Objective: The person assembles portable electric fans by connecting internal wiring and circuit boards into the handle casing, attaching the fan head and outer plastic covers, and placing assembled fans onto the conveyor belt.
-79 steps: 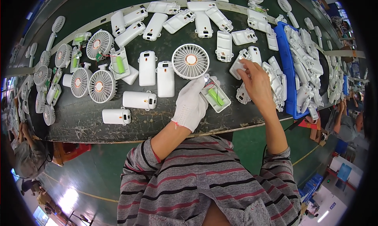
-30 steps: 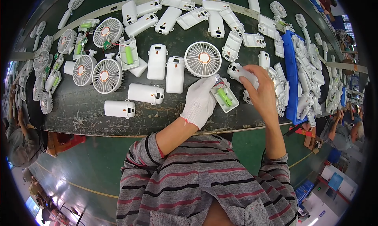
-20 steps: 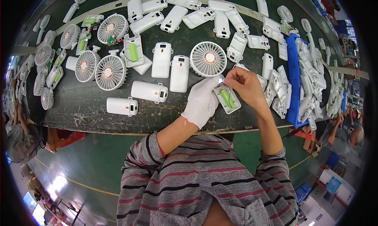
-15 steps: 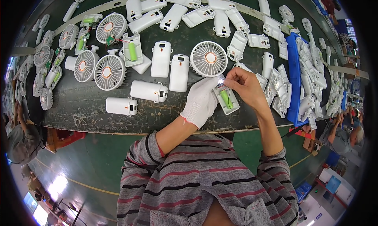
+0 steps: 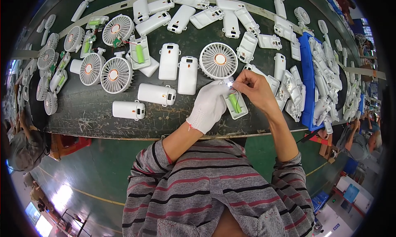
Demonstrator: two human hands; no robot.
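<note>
A handheld fan lies at the table's front, its round white head (image 5: pixel 218 61) above my hands. Its white handle shell (image 5: pixel 240 113) is uncovered and shows a green battery cell (image 5: pixel 235 103) with a dark wire. My left hand (image 5: pixel 209 101), in a white knit glove, is closed around the fan's neck end, beside the shell. My bare right hand (image 5: pixel 255 87) pinches at the top of the shell, thumb and forefinger together next to a small bright lit spot (image 5: pixel 230 84). What exactly sits between those fingertips is too small to make out.
White handle covers (image 5: pixel 168 61) lie left of the fan and across the back. Fan heads (image 5: pixel 116 75) with exposed batteries stand at the left. A blue bin (image 5: pixel 306 82) heaped with white shells (image 5: pixel 325 78) is on the right. The table edge (image 5: pixel 123 139) runs near me.
Both hands stay at the fan's neck, with only slight shifts of the fingers. The shell has moved a little up and left. The rest of the view has shifted slightly.
</note>
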